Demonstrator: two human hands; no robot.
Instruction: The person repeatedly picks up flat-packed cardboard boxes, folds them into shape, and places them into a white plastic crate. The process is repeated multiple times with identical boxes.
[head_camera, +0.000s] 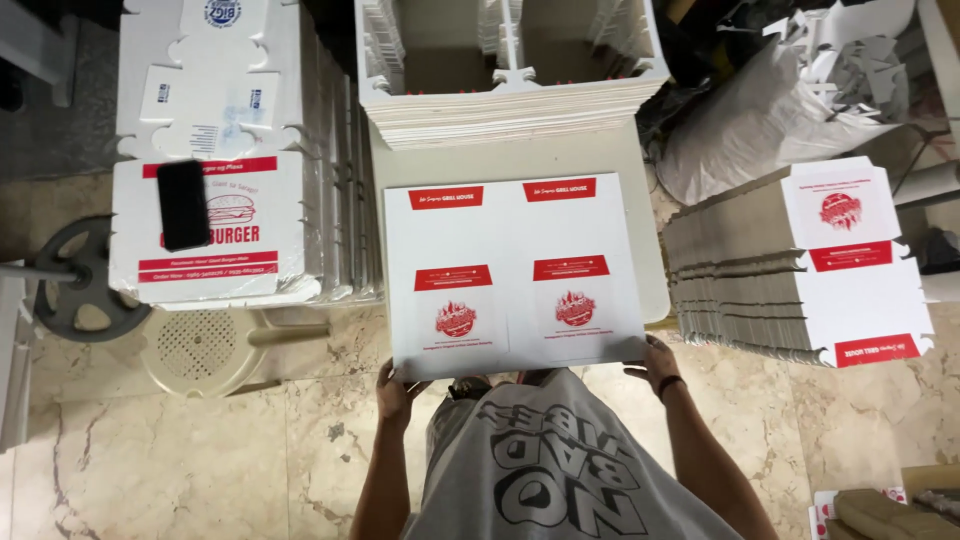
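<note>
Grey shirt cloth (545, 465) fills the bottom of the view, and just beyond it both hands hold a flat white sheet (512, 270) printed with red labels and two red emblems. Left hand (397, 388) takes the sheet's near left corner, right hand (660, 362) the near right corner; each grip pinches the edge, thumb on top and fingers underneath, so the wide card stays level and does not sag in the middle. A dark band sits on the right wrist.

Ahead of the grips the sheet lies over a pale surface (520, 160), its far edge reaching toward a tall stack of die-cut blanks (510, 100), which keeps the next pieces within reach. Right of the right grip stands a slanted pile of folded white cartons (800, 270) with red prints, set close beside the surface. Left of the left grip another pile of printed cartons (220, 230) carries a black phone (183, 204) on top, parked out of the way. Below that pile a cream stool (200, 345) stands on the marble floor (200, 460).
</note>
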